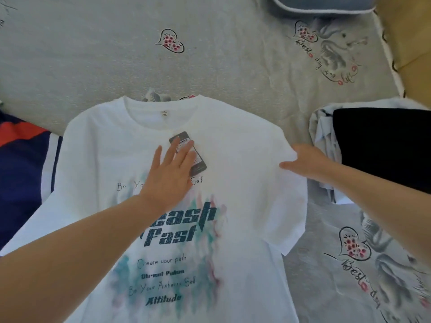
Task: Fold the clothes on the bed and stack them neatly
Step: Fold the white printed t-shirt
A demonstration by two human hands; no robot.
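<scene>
A white T-shirt (245, 159) lies face up and spread flat on the bed (93, 54) in front of me, its collar pointing away from me and its printed front showing dark lettering over smears of teal and pink. My left hand (171, 173) lies flat on the chest of the shirt, fingers straight and spread, pressing the cloth down; my fingertips partly cover a dark price tag (189, 152) that rests on the shirt just below the collar. My right hand (303, 162) is at the shirt's right sleeve, where the shoulder meets the arm, with my thumb and fingers pinching a bunched bit of the white fabric. Just beyond that hand, on the right side of the bed, sits a pile of clothes (382, 145), a black piece on top of pale ones. To my left, partly under the shirt's edge, lies a navy garment (21, 159) with red and white bands. A blue-grey pillow (324, 4) shows at the far edge of the grey printed sheet.
</scene>
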